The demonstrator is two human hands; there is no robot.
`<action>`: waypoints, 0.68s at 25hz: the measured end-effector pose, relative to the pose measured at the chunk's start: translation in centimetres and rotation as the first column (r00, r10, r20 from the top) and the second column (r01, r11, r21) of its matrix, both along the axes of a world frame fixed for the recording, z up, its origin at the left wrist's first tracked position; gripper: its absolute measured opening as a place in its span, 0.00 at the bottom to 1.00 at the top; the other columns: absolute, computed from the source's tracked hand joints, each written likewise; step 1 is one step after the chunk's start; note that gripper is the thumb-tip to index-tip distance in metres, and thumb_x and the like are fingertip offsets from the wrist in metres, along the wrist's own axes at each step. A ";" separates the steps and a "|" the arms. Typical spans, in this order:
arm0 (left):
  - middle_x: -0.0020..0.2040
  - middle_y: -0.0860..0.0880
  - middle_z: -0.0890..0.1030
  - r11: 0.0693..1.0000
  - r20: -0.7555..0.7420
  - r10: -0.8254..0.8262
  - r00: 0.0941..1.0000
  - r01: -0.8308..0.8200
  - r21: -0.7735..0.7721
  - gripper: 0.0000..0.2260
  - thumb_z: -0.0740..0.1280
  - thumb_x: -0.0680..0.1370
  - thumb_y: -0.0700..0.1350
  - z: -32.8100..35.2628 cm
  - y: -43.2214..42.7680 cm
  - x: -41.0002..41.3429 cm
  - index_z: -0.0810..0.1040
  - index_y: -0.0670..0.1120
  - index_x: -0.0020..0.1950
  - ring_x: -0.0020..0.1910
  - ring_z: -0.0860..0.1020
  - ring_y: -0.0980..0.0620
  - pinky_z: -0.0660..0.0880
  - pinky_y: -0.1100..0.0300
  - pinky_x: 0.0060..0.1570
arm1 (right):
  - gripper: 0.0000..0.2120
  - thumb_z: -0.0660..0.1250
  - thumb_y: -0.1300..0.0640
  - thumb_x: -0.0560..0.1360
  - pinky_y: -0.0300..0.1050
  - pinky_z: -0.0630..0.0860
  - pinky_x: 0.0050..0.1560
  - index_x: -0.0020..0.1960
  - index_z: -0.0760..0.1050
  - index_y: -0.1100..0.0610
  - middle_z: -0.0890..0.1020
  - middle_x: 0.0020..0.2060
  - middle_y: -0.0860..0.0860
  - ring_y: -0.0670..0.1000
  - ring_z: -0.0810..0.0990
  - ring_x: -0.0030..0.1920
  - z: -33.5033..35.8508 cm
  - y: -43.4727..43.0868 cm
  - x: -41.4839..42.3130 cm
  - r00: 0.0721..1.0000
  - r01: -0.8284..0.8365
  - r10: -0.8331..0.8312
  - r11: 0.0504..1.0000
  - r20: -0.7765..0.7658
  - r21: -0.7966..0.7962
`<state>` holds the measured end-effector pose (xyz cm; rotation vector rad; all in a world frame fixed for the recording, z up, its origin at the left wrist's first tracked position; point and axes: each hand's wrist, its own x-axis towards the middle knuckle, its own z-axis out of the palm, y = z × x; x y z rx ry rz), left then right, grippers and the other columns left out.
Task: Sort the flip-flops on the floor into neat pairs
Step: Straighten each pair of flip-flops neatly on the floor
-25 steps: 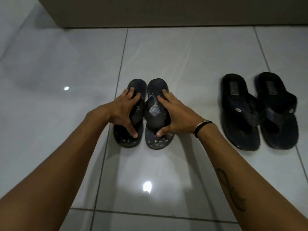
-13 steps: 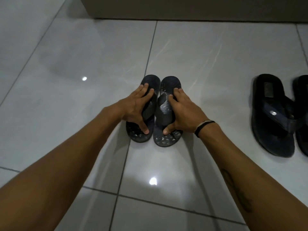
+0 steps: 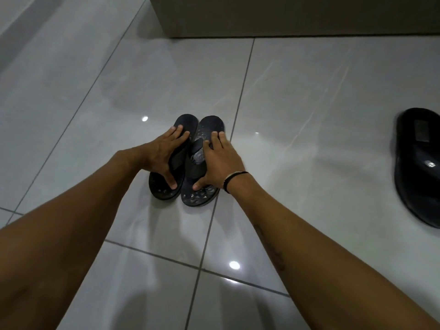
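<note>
Glossy grey tiled floor (image 3: 309, 91), beige cabinet base (image 3: 285, 17) at far edge. We see our left hand (image 3: 164, 154) spread flat on left flip-flop (image 3: 164, 189), our right hand (image 3: 219, 163) flat on right flip-flop (image 3: 202, 196); both grips apart, pressing, not clamped. Pair side by side, touching, near cabinet base. Straps mostly hidden under palms. Black sandal (image 3: 419, 163) well right of pair, cut off by frame edge; its mate unseen.
</note>
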<state>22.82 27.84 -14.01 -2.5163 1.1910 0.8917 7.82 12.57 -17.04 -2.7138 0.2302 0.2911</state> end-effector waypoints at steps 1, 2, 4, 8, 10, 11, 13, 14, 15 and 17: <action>0.84 0.47 0.31 1.000 0.002 -0.001 1.000 0.001 0.009 0.74 0.85 0.56 0.62 0.0 0.2 0.3 0.35 0.49 0.84 0.82 0.30 0.47 0.39 0.49 0.80 | 0.68 0.77 0.28 0.58 0.58 0.49 0.82 0.83 0.50 0.63 0.47 0.83 0.64 0.64 0.44 0.83 -0.1 0.4 0.2 1.000 0.000 0.000 1.000 0.005 0.006; 0.84 0.46 0.32 1.000 0.006 -0.008 1.000 0.008 0.023 0.74 0.85 0.56 0.63 0.1 0.3 0.5 0.35 0.49 0.84 0.82 0.30 0.46 0.40 0.49 0.80 | 0.68 0.77 0.29 0.58 0.59 0.49 0.82 0.83 0.50 0.63 0.48 0.83 0.64 0.64 0.44 0.83 -0.2 0.7 0.3 1.000 0.005 -0.005 1.000 0.011 0.014; 0.84 0.46 0.32 0.998 0.032 -0.030 0.999 0.028 0.053 0.75 0.85 0.55 0.63 0.1 0.5 0.6 0.35 0.49 0.84 0.82 0.31 0.45 0.41 0.47 0.81 | 0.68 0.77 0.29 0.58 0.59 0.49 0.82 0.83 0.50 0.63 0.47 0.83 0.64 0.64 0.44 0.83 -0.4 1.4 0.4 0.999 0.032 -0.032 0.999 0.027 0.023; 0.85 0.44 0.36 0.994 0.099 -0.083 0.992 0.075 0.085 0.75 0.83 0.55 0.67 0.3 0.5 0.8 0.36 0.48 0.85 0.83 0.34 0.41 0.44 0.43 0.82 | 0.68 0.77 0.29 0.59 0.59 0.48 0.82 0.83 0.50 0.62 0.47 0.83 0.63 0.64 0.43 0.83 -0.7 1.6 0.5 0.999 0.039 -0.039 0.999 0.024 0.032; 0.85 0.43 0.37 0.990 0.136 -0.108 0.985 0.094 0.110 0.75 0.82 0.55 0.69 0.3 0.4 0.7 0.36 0.48 0.84 0.84 0.35 0.41 0.45 0.41 0.82 | 0.68 0.77 0.29 0.59 0.61 0.48 0.82 0.83 0.48 0.60 0.45 0.83 0.62 0.63 0.41 0.83 -0.5 1.5 0.5 0.999 0.027 -0.028 0.998 0.025 0.053; 0.85 0.44 0.36 0.989 0.140 -0.112 0.984 0.097 0.115 0.75 0.82 0.55 0.69 0.4 0.3 0.7 0.35 0.49 0.84 0.84 0.35 0.42 0.43 0.40 0.82 | 0.68 0.77 0.29 0.59 0.63 0.47 0.82 0.83 0.47 0.58 0.44 0.83 0.62 0.63 0.39 0.83 -0.2 1.3 0.3 0.999 0.022 -0.025 0.996 0.036 0.088; 0.85 0.45 0.35 0.991 0.152 -0.083 0.985 0.066 0.112 0.74 0.82 0.56 0.68 1.3 0.2 0.5 0.33 0.50 0.84 0.83 0.34 0.43 0.39 0.38 0.81 | 0.67 0.78 0.30 0.60 0.67 0.46 0.80 0.84 0.43 0.53 0.41 0.83 0.59 0.61 0.36 0.83 0.7 0.8 -0.6 0.991 0.011 -0.036 0.981 0.126 0.192; 0.85 0.45 0.35 0.993 0.162 -0.059 0.985 0.042 0.106 0.74 0.83 0.57 0.65 2.2 -0.1 0.5 0.33 0.50 0.84 0.83 0.34 0.43 0.38 0.38 0.80 | 0.66 0.77 0.30 0.61 0.67 0.46 0.80 0.84 0.43 0.51 0.41 0.84 0.57 0.60 0.36 0.83 1.2 0.2 -1.3 0.977 0.010 -0.063 0.969 0.205 0.246; 0.85 0.45 0.36 0.996 0.175 -0.034 0.984 0.019 0.087 0.73 0.84 0.58 0.62 3.5 -0.6 0.8 0.34 0.50 0.84 0.84 0.35 0.43 0.37 0.38 0.80 | 0.63 0.75 0.29 0.63 0.66 0.47 0.81 0.84 0.43 0.51 0.42 0.84 0.56 0.59 0.37 0.83 1.6 -0.7 -2.1 0.952 0.018 -0.107 0.955 0.287 0.296; 0.86 0.45 0.37 0.999 0.204 -0.007 0.979 0.015 -0.037 0.68 0.84 0.63 0.58 6.0 -2.9 0.9 0.36 0.50 0.85 0.84 0.37 0.43 0.38 0.37 0.80 | 0.57 0.69 0.28 0.69 0.59 0.47 0.82 0.84 0.45 0.52 0.44 0.84 0.54 0.56 0.40 0.84 2.2 -3.5 -4.6 0.886 0.092 -0.237 0.932 0.397 0.351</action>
